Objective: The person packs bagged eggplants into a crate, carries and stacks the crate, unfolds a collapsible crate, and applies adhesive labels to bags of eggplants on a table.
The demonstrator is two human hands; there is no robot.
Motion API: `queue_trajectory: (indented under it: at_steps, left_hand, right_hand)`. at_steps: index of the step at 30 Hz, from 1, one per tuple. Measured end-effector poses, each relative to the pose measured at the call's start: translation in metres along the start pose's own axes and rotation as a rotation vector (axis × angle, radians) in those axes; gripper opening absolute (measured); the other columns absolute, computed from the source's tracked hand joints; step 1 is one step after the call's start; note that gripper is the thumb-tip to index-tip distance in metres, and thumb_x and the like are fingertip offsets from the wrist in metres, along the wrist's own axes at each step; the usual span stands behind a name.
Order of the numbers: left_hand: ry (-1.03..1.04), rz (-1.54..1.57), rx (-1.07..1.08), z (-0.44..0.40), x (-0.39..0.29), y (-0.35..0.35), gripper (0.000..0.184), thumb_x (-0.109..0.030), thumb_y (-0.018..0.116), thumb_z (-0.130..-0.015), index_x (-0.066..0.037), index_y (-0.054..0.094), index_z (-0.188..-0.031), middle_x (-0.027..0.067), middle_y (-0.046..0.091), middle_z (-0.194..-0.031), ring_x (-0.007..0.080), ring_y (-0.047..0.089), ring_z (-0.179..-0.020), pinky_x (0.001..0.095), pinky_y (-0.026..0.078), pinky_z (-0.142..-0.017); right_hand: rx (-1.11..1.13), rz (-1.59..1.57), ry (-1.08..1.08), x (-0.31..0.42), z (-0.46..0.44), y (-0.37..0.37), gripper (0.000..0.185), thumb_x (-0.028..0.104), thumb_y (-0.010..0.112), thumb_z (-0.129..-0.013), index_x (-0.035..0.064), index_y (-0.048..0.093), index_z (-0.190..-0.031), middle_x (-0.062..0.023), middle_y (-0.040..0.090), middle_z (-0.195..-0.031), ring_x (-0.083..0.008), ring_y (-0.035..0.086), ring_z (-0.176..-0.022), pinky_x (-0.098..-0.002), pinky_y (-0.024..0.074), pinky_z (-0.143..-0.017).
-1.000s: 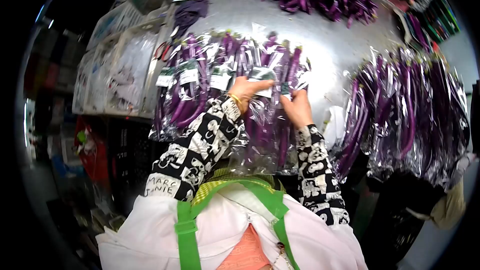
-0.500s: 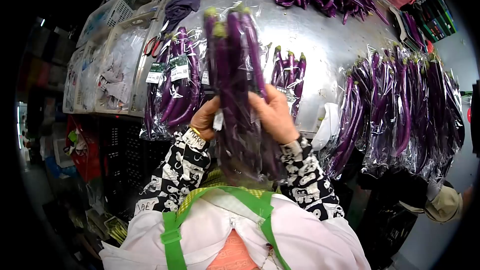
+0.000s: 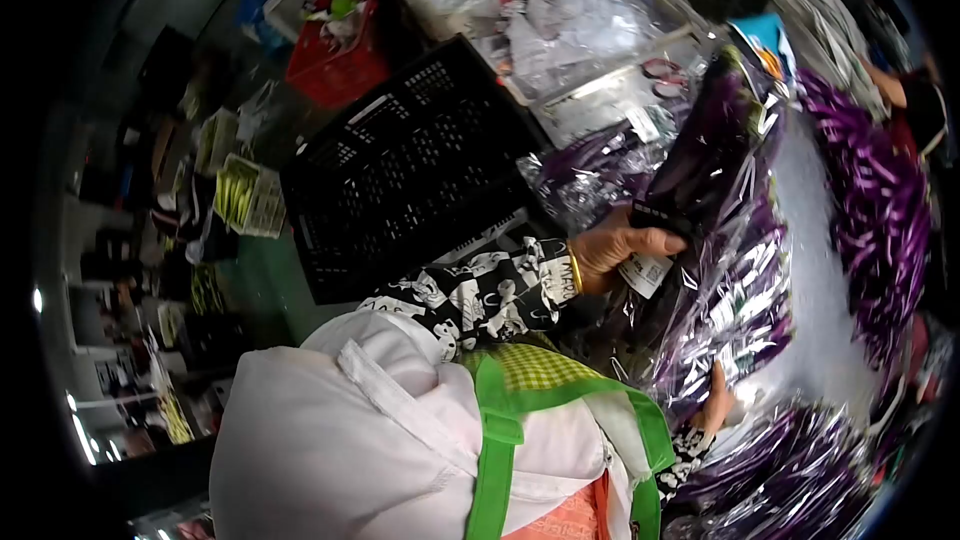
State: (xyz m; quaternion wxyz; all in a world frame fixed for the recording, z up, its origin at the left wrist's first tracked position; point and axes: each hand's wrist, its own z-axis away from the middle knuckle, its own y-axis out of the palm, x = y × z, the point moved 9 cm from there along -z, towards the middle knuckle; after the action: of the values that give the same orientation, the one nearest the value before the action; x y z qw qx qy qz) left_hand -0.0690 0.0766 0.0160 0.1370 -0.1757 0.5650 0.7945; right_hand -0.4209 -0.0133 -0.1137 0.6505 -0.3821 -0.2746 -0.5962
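Here's your left hand [image 3: 622, 250], fingers wrapped round a bag of eggplants [image 3: 700, 155], thumb by its white label [image 3: 645, 274] — the bag sits between the black crate [image 3: 410, 160] and the tabletop's [image 3: 818, 230] bare metal. Your right hand [image 3: 714, 406] is by more bagged eggplants [image 3: 765, 325] — I can't tell whether it grips.

My bench [image 3: 818, 240] is smooth grey metal, bright with glare. Along its far side lies a heap of loose purple eggplants [image 3: 882, 215] — long, thin, tangled — with a blue packet [image 3: 762, 38] near one end; nearer me lie bagged eggplants [image 3: 765, 320] in clear plastic, and a second bagged pile [image 3: 795, 465] off to my right.
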Motion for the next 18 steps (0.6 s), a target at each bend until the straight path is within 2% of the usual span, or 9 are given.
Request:
queue_trajectory:
  at_steps: [2, 3, 5, 9, 11, 13, 16, 17, 18]
  left_hand:
    - [0.144, 0.005, -0.105, 0.014, -0.037, -0.021, 0.034, -0.013, 0.077, -0.068, -0.007, 0.063, -0.098, 0.0021, 0.066, -0.081, 0.0127, 0.063, -0.065, 0.0272, 0.054, -0.06]
    - [0.235, -0.015, -0.168, 0.033, -0.064, -0.034, 0.033, -0.014, 0.077, -0.069, -0.007, 0.063, -0.097, 0.0013, 0.065, -0.078, 0.012, 0.062, -0.063, 0.0266, 0.054, -0.058]
    - [0.337, 0.037, -0.369, 0.084, -0.116, -0.094, 0.034, -0.022, 0.075, -0.071, -0.008, 0.061, -0.098, 0.0011, 0.062, -0.081, 0.0114, 0.059, -0.063, 0.0251, 0.053, -0.058]
    - [0.603, 0.27, -0.565, 0.146, -0.177, -0.192, 0.03, -0.032, 0.07, -0.077, -0.009, 0.061, -0.094, 0.005, 0.065, -0.085, 0.019, 0.064, -0.071, 0.0331, 0.055, -0.067]
    - [0.741, 0.453, -0.624, 0.167, -0.189, -0.239, 0.034, -0.036, 0.072, -0.074, -0.011, 0.062, -0.095, 0.0053, 0.066, -0.089, 0.0228, 0.063, -0.082, 0.0414, 0.053, -0.079]
    - [0.791, 0.586, -0.808, 0.196, -0.193, -0.293, 0.027, -0.039, 0.074, -0.071, -0.018, 0.06, -0.08, -0.0017, 0.062, -0.085, 0.0198, 0.058, -0.083, 0.0392, 0.049, -0.077]
    - [0.809, 0.811, -0.977, 0.222, -0.173, -0.396, 0.03, -0.046, 0.069, -0.072, -0.02, 0.062, -0.087, -0.0067, 0.063, -0.095, 0.0179, 0.055, -0.092, 0.0367, 0.042, -0.082]
    - [0.842, 0.78, -0.918, 0.226, -0.172, -0.427, 0.035, -0.043, 0.069, -0.072, -0.018, 0.064, -0.096, 0.0005, 0.063, -0.105, 0.0234, 0.056, -0.101, 0.0457, 0.043, -0.091]
    - [0.882, 0.812, -0.948, 0.233, -0.173, -0.438, 0.036, -0.044, 0.068, -0.072, -0.018, 0.064, -0.097, -0.0001, 0.063, -0.105, 0.0228, 0.055, -0.102, 0.0456, 0.042, -0.092]
  right_hand:
    - [-0.012, -0.105, -0.018, -0.001, -0.01, -0.02, 0.041, 0.024, 0.073, -0.077, -0.0055, 0.06, -0.103, -0.0123, 0.064, -0.097, -0.0214, 0.06, -0.082, -0.0345, 0.0483, -0.074]
    - [0.237, -0.347, 0.179, -0.012, 0.007, 0.007, 0.034, 0.024, 0.068, -0.081, -0.0027, 0.061, -0.1, -0.0099, 0.064, -0.094, -0.0195, 0.06, -0.08, -0.0334, 0.0482, -0.074]
    - [0.005, 0.036, -0.218, 0.042, 0.056, -0.006, 0.03, 0.021, 0.066, -0.081, -0.0035, 0.061, -0.097, -0.0093, 0.063, -0.091, -0.0178, 0.059, -0.076, -0.031, 0.0468, -0.07]
    - [-0.138, 0.188, -0.334, 0.069, 0.063, -0.037, 0.036, 0.022, 0.071, -0.076, -0.0075, 0.063, -0.095, -0.0091, 0.063, -0.088, -0.0182, 0.058, -0.078, -0.0319, 0.0461, -0.074]
    - [-0.054, 0.209, -0.423, 0.099, 0.088, -0.009, 0.037, 0.022, 0.071, -0.076, -0.0078, 0.061, -0.096, -0.0092, 0.062, -0.088, -0.0174, 0.058, -0.078, -0.0302, 0.0463, -0.073]
    - [-0.071, 0.261, -0.435, 0.12, 0.114, 0.024, 0.035, 0.024, 0.07, -0.077, -0.0044, 0.059, -0.095, -0.008, 0.061, -0.086, -0.0162, 0.058, -0.074, -0.0288, 0.0464, -0.071]
    - [0.014, 0.24, -0.406, 0.144, 0.139, 0.086, 0.034, 0.026, 0.069, -0.078, -0.0019, 0.059, -0.095, -0.0044, 0.057, -0.081, -0.0119, 0.055, -0.07, -0.0252, 0.0448, -0.066]
    - [-0.046, 0.267, -0.535, 0.157, 0.147, 0.105, 0.033, 0.026, 0.069, -0.078, -0.0016, 0.059, -0.094, -0.0038, 0.055, -0.083, -0.0109, 0.053, -0.072, -0.0241, 0.0439, -0.066]
    - [0.02, 0.358, -0.478, 0.164, 0.162, 0.14, 0.035, 0.026, 0.069, -0.078, -0.0023, 0.059, -0.096, -0.0044, 0.055, -0.085, -0.011, 0.052, -0.074, -0.0241, 0.0436, -0.068]
